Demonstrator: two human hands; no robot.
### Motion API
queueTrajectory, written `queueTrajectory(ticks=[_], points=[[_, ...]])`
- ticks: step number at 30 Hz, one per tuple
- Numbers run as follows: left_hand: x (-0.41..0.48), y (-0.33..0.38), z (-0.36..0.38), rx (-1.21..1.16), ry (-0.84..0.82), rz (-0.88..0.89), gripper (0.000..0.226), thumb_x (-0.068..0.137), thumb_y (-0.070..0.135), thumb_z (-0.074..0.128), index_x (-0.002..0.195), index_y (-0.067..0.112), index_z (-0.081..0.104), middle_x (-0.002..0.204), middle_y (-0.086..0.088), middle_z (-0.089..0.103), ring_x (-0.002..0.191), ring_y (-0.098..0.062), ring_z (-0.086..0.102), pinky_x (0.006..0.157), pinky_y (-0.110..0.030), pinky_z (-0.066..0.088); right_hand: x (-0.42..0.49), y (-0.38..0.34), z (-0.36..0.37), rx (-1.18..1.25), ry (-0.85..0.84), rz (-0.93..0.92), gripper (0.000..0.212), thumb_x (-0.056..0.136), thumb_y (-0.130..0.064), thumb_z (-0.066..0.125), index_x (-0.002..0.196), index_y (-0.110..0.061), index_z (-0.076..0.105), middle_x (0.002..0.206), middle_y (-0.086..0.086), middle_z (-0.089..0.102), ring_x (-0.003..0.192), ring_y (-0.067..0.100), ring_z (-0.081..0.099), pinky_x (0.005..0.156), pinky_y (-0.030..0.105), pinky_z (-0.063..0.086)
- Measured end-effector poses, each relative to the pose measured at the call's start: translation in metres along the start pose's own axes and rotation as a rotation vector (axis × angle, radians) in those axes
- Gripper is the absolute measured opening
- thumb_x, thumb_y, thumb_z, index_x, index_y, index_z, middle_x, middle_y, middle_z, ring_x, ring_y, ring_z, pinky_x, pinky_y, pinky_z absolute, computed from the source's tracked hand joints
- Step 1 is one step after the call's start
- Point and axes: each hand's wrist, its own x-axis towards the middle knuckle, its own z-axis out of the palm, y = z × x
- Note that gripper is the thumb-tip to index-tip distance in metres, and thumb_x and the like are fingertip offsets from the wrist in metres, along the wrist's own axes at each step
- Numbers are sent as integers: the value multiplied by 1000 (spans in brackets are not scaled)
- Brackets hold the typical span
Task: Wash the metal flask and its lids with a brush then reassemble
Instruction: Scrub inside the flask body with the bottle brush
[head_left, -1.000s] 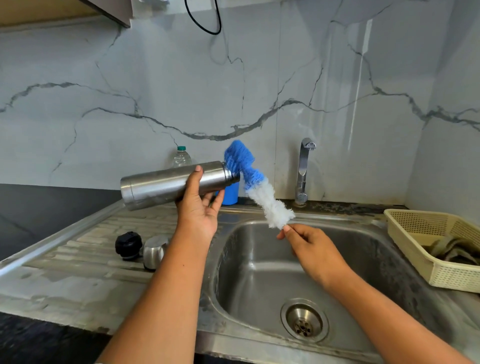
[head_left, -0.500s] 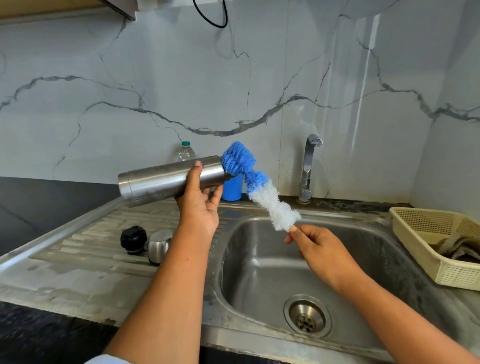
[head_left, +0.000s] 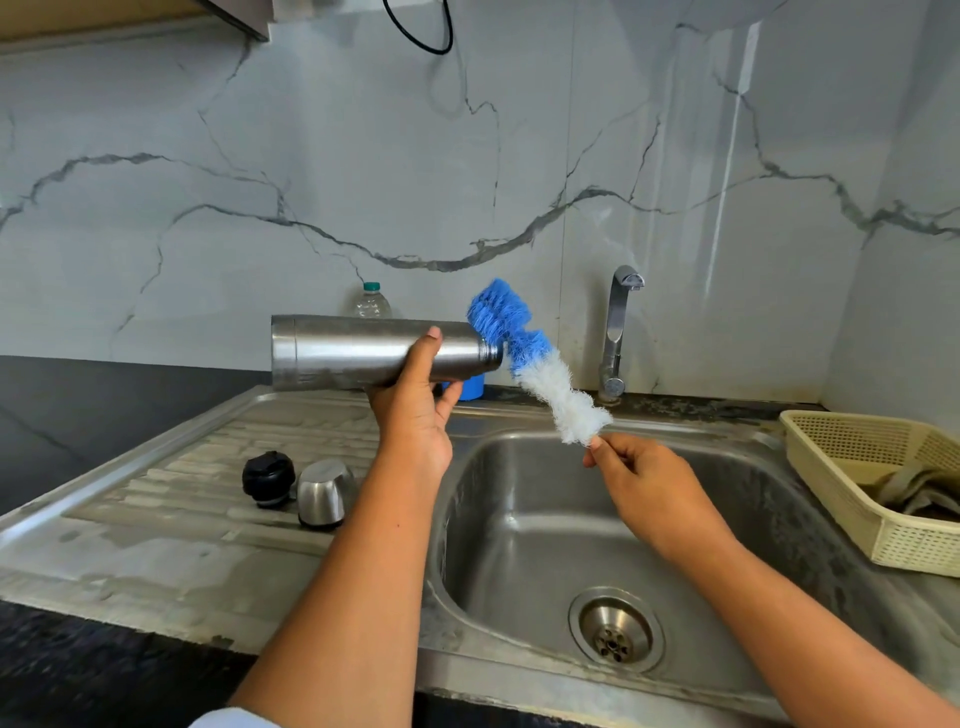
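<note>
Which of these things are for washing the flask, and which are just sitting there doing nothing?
For the job: metal flask in the left hand, blue-and-white brush in the right hand, black lid, steel lid, sink, tap.

Just lying about: water bottle, blue container behind the flask, cream basket with a cloth.

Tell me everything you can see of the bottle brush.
The bottle brush is a fluffy bristle rod, blue at its upper end and white along its lower half; no handle shows. It slants above the sink, with the blue end up-left against the open mouth of the metal flask, which the left hand holds level. The right hand pinches its lower white end. The bristles look soft and splayed.
</note>
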Motion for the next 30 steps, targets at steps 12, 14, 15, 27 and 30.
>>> queueTrajectory(ticks=[12,14,15,27,30], points=[[3,11,0,-114,80,32,59,77,22,90,125,25,55,125,-4,72,108,-21,73,84,-40,64,-8,-1,-5,-109,10,-86,35,106,-42,45,89,-20,67,61,-2,59,47,8,44,47,29,40],[7,19,-4,-171,125,47,56,78,25,90,121,26,54,124,-5,71,106,-22,73,80,-37,65,-13,2,-10,-177,10,-128,34,106,-43,45,84,-25,64,62,-2,61,48,10,49,50,36,46],[7,21,-5,-186,139,43,52,79,26,89,118,26,54,123,-5,71,106,-22,73,81,-37,65,-14,2,-10,-209,18,-148,34,106,-43,45,82,-26,63,61,-2,60,50,12,52,52,41,48],[1,16,-3,-161,75,-14,61,80,30,88,132,22,57,119,-7,74,101,-21,76,80,-33,64,-15,-2,-10,-290,89,-203,32,107,-43,39,83,-28,55,60,-4,57,53,20,55,49,43,45],[-2,7,0,-57,6,-7,61,80,25,88,132,24,56,121,-5,74,103,-20,76,83,-37,64,-10,-7,-6,-268,103,-184,34,108,-41,37,84,-25,55,64,-2,58,57,22,57,53,44,47]])
